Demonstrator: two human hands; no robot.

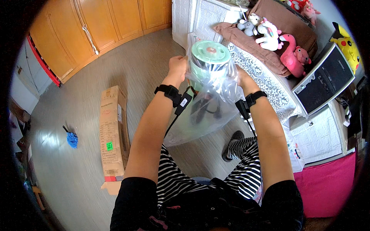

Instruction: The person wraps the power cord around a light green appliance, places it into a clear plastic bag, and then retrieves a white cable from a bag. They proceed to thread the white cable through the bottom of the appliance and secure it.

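In front of me is a mint-green round appliance part (211, 52) with a flat disc top and a dark-striped band under it. A clear plastic bag (227, 96) surrounds it and hangs down below in loose folds. My left hand (178, 68) is closed at the bag's left side, beside the green part. On the other side my right hand (242, 76) grips the bag, its fingers partly hidden by the plastic. Dark shapes show through the lower bag, too blurred to name. Black straps with small devices are round both my wrists.
A long cardboard box (111, 134) stands on the floor to my left, with a blue duster (72, 139) beyond it. Wooden cabinets (104, 23) line the far wall. At right are plush toys (269, 35) on a brown cushion and a black computer tower (325, 79).
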